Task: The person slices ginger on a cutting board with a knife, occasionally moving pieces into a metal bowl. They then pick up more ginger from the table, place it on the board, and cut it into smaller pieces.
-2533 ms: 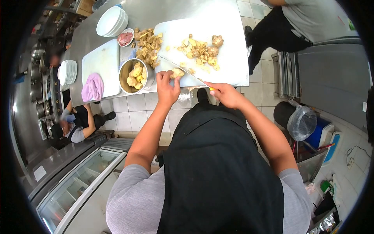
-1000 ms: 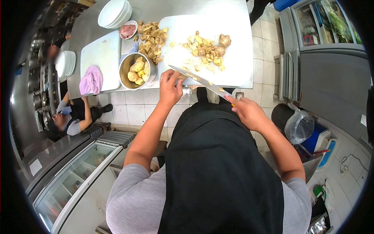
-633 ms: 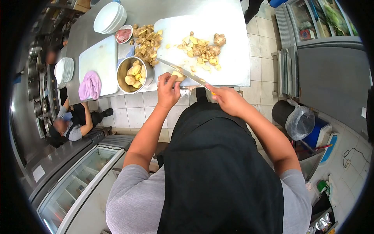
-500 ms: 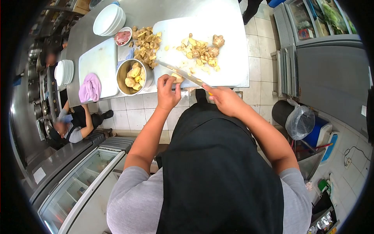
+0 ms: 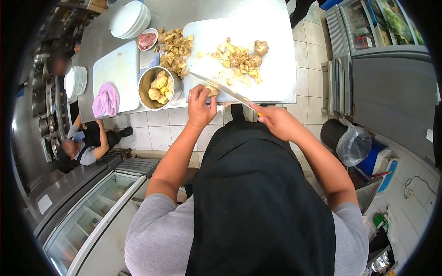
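My right hand [image 5: 276, 120] is closed round the yellow handle of a long knife [image 5: 222, 88]. The blade slants up and left over the front edge of a white cutting board [image 5: 281, 55]. My left hand [image 5: 200, 106] pinches a peeled ginger piece [image 5: 212, 91] against the board, beside the blade. Several ginger slices and peelings [image 5: 232, 59] lie further back, near an unpeeled ginger knob [image 5: 261, 47]. Left of the board are a heap of ginger scraps [image 5: 176, 50] and a metal pot [image 5: 146, 94] holding peeled pieces.
On the steel table [image 5: 161, 10] are white bowls [image 5: 133, 20], a small bowl of meat [image 5: 146, 40], a second board [image 5: 115, 64] with a pink cloth [image 5: 106, 100], and stacked plates [image 5: 76, 83]. A co-worker [image 5: 90, 142] is at the left.
My right hand and the knife have moved slightly right and down relative to the board. My left hand stays at the ginger piece. The whole view has shifted a little.
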`<action>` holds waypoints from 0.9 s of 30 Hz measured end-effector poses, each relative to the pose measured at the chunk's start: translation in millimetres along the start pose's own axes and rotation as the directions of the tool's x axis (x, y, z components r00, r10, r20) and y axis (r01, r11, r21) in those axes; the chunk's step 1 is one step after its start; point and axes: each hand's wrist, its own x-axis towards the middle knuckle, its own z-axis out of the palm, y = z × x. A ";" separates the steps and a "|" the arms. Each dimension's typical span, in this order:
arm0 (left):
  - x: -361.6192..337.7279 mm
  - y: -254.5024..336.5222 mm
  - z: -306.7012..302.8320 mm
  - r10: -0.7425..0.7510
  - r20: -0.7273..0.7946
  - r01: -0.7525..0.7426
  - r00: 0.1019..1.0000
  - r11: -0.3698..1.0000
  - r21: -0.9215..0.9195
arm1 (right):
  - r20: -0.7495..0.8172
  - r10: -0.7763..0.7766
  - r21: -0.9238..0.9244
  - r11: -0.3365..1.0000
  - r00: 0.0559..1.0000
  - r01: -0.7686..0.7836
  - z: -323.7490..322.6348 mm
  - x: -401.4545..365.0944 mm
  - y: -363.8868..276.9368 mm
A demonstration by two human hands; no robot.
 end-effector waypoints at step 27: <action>19.3 -49.3 -172.1 -0.347 0.359 0.160 0.867 0.875 0.457 | 0.176 0.156 0.735 0.636 0.972 -0.235 20.2 32.3 36.7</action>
